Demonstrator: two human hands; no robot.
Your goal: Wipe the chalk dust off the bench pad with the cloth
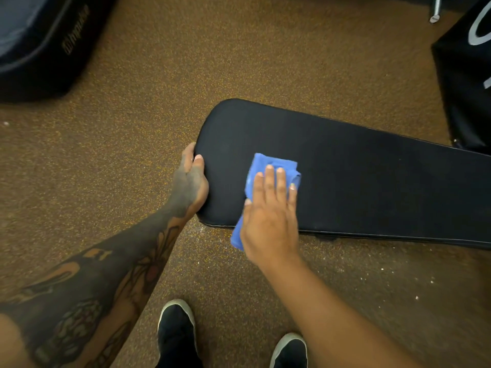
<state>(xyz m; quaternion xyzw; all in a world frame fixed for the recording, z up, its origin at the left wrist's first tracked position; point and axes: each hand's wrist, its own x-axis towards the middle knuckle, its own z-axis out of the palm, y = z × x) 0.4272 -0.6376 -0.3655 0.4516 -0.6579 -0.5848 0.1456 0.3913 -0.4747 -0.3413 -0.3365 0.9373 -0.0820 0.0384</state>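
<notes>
- Fingers of right hand (pixel 271 208) lie straight, pressing blue cloth (pixel 268 162) onto bench pad (pixel 372 181).
- Fingers of left hand (pixel 190 181) clasp the pad's end, just beside them.
- Far beyond the left fingers: black cushion (pixel 39 49), blurred gold lettering, seemingly "impulse".

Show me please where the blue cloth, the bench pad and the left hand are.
blue cloth (pixel 268 160): head view, its folded far part.
bench pad (pixel 372 181): head view, bare top surface.
left hand (pixel 190 185): head view, back of the hand.
</notes>
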